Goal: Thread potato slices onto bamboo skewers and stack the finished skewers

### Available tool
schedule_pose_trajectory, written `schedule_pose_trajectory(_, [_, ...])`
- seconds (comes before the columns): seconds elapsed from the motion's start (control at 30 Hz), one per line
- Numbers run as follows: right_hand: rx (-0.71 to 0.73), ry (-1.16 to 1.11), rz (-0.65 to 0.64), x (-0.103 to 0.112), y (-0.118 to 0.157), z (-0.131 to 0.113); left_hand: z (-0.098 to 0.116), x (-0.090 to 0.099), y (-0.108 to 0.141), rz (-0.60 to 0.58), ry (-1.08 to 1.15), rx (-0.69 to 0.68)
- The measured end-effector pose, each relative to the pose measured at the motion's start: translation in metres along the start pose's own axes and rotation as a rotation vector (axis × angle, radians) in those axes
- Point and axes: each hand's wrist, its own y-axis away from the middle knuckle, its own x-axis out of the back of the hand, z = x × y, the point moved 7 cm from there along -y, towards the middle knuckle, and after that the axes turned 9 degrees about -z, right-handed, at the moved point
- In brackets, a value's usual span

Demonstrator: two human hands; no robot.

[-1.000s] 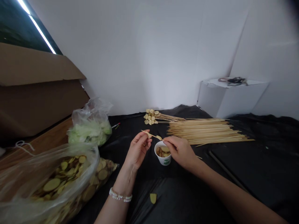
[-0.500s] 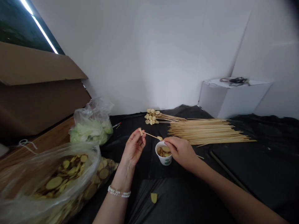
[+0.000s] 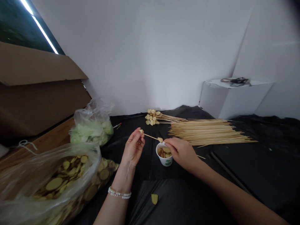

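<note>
My left hand (image 3: 134, 147) pinches a pale slice (image 3: 141, 132) at the left end of a thin wooden skewer (image 3: 150, 136). Another slice (image 3: 160, 139) sits on the skewer near my right hand (image 3: 179, 151), whose fingers are closed round the skewer above the rim of a white cup (image 3: 166, 162). Slices in liquid show inside the cup. A single slice (image 3: 154, 198) lies on the black sheet (image 3: 178, 200) nearer to me. Behind the hands is a pile of skewers with slices (image 3: 152, 117) at their left ends.
Many bare skewers (image 3: 206, 132) lie at the right back. An open plastic bag of slices (image 3: 92, 153) is at the left, with a bag of pale green leaves (image 3: 92, 131) behind it. A cardboard box (image 3: 39, 93) and a white box (image 3: 234, 97) stand further back.
The left end of the skewer and my left fingers have shifted slightly left. My right hand has barely moved.
</note>
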Motion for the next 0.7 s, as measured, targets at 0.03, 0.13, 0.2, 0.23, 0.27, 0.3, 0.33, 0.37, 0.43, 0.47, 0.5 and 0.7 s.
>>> schedule_pose_trajectory(0.03, [0.000, 0.004, 0.000, 0.0000, 0.0000, 0.0000, 0.0000, 0.0000, 0.0000, 0.004, -0.001, -0.002])
schedule_pose_trajectory(0.13, [-0.004, 0.013, 0.001, -0.0004, 0.0000, 0.0006, -0.0003, 0.0000, 0.0003, 0.012, -0.004, -0.003])
schedule_pose_trajectory(0.2, [-0.003, 0.016, 0.000, -0.0008, 0.0000, 0.0007, -0.0003, -0.0002, 0.0005, 0.013, -0.008, -0.005])
schedule_pose_trajectory(0.23, [-0.001, 0.018, 0.000, -0.0010, 0.0000, 0.0006, -0.0002, -0.0003, 0.0006, 0.013, -0.010, -0.007])
schedule_pose_trajectory(0.27, [0.000, 0.020, 0.001, -0.0009, 0.0001, 0.0005, 0.0000, -0.0004, 0.0008, 0.014, -0.012, -0.010])
schedule_pose_trajectory(0.3, [0.000, 0.023, 0.002, -0.0008, 0.0002, 0.0003, 0.0003, -0.0004, 0.0009, 0.016, -0.013, -0.014])
schedule_pose_trajectory(0.33, [-0.001, 0.024, 0.003, -0.0005, 0.0003, 0.0002, 0.0006, -0.0004, 0.0011, 0.018, -0.014, -0.017])
schedule_pose_trajectory(0.37, [-0.003, 0.026, 0.003, -0.0002, 0.0005, 0.0000, 0.0009, -0.0003, 0.0012, 0.020, -0.016, -0.020])
schedule_pose_trajectory(0.43, [-0.006, 0.029, -0.003, 0.0000, 0.0007, -0.0007, 0.0014, -0.0001, 0.0015, 0.026, -0.016, -0.025])
schedule_pose_trajectory(0.47, [-0.008, 0.031, -0.008, 0.0001, 0.0007, -0.0009, 0.0016, -0.0001, 0.0016, 0.028, -0.016, -0.027])
schedule_pose_trajectory(0.5, [-0.010, 0.031, -0.011, 0.0003, 0.0007, -0.0011, 0.0017, -0.0001, 0.0017, 0.029, -0.016, -0.030])
schedule_pose_trajectory(0.7, [-0.022, 0.041, -0.015, 0.0009, -0.0001, -0.0017, 0.0026, 0.0007, 0.0011, 0.037, -0.025, -0.049])
